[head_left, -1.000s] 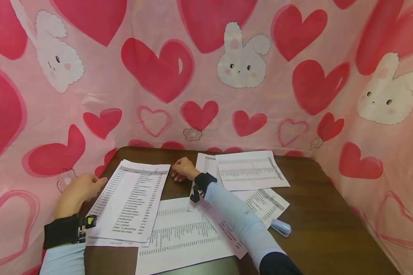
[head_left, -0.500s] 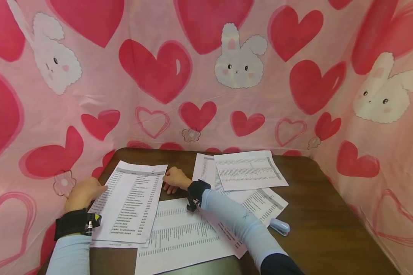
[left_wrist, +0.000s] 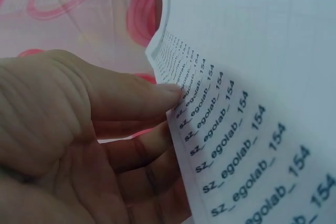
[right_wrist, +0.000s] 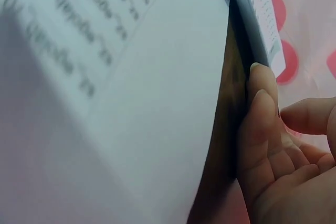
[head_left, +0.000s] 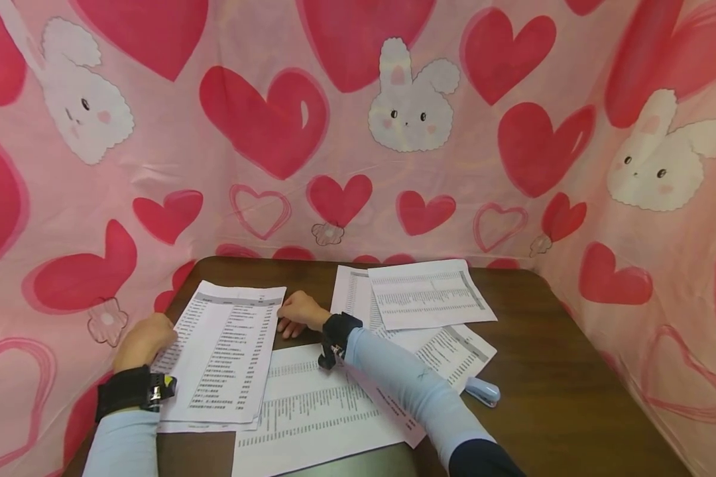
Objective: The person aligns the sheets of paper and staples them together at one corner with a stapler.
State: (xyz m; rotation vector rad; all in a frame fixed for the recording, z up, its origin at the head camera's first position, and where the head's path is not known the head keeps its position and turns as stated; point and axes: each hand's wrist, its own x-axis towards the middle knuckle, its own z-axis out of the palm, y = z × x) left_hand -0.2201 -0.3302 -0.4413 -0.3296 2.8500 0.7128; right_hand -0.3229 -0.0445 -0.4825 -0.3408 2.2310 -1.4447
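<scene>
On the left of the table lies a stack of printed papers [head_left: 227, 358], with a second sheet's edge showing under its lower end. My left hand [head_left: 146, 341] pinches its left edge; in the left wrist view the thumb [left_wrist: 142, 98] rests on the printed side while the other fingers curl below. At the opposite edge, near the upper right corner, is my right hand [head_left: 301, 311]. Its fingers [right_wrist: 257, 119] and thumb meet around the stack's edge in the right wrist view, with the contact partly hidden.
Another printed sheet [head_left: 310, 404] lies at front centre, partly beside the stack. Overlapping sheets [head_left: 432, 295] spread under and beyond my right forearm. A small light-blue stapler [head_left: 483, 391] sits right of them on the brown table [head_left: 561, 371]. A heart-patterned curtain [head_left: 346, 152] surrounds the table.
My right hand has moved left and nearer to me, reaching the stack's right edge. My left hand has come down to the left edge. The loose sheets and stapler stay put.
</scene>
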